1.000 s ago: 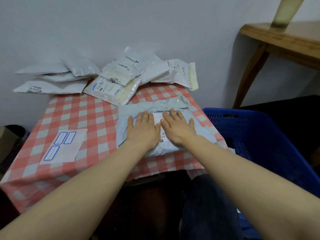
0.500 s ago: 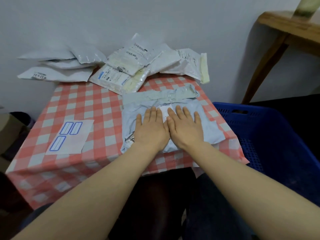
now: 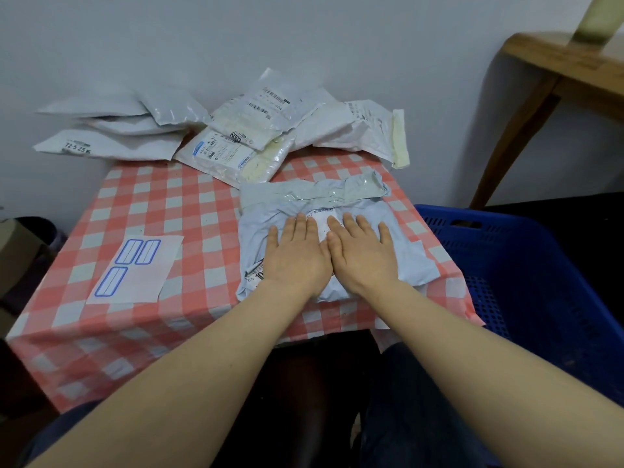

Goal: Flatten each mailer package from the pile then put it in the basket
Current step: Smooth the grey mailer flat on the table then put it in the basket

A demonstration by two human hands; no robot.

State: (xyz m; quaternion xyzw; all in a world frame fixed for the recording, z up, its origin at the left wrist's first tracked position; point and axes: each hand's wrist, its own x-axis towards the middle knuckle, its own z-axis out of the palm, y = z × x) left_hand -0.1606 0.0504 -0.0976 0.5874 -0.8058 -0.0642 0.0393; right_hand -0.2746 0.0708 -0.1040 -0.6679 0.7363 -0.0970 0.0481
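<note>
You are reaching both bare forearms out over your lap. You are laying your left hand (image 3: 297, 261) and right hand (image 3: 363, 258) flat, side by side with thumbs touching and fingers straight, and pressing palms-down on the pale blue mailer (image 3: 410, 251). That mailer is lying at the near right part of the checked table (image 3: 189, 204), and its folded flap is sitting just beyond your fingertips. A white label sheet (image 3: 135, 268) with blue boxes is lying on the cloth to your left, well apart from the mailer. The blue basket (image 3: 540, 265) is standing just beside the table on your right. Farther back, the pile (image 3: 236, 136) of white mailers is resting against the wall, and a wooden table (image 3: 557, 65) is standing at far right.
</note>
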